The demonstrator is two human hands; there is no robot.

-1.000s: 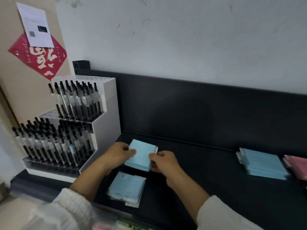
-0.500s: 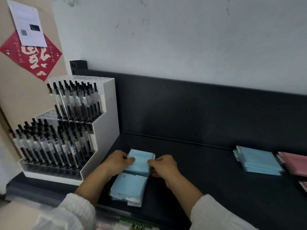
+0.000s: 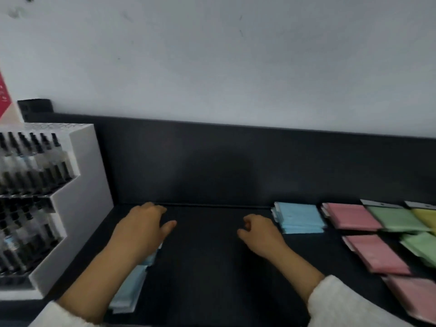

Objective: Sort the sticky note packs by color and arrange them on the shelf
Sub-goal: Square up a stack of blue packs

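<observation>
Blue sticky note packs [image 3: 128, 291] lie in an overlapping row at the shelf's [image 3: 207, 256] front left, partly hidden under the left forearm. Left hand [image 3: 141, 228] is palm-down over their far end, fingers [image 3: 151, 208] relaxed, thumb out; contact can't be told through the blur. Right hand [image 3: 262, 230] is mid-shelf, fingers [image 3: 247, 220] loosely curled, holding nothing. Second blue stack [image 3: 298, 218] sits just right of it. Pink packs [image 3: 351, 217], green packs [image 3: 396, 219] and a yellow pack [image 3: 427, 217] lie further right. White pen rack [image 3: 70, 208] stands at the left.

2 fluffy off-white sleeves [image 3: 344, 303] — L & R — bare forearms [image 3: 278, 253]
</observation>
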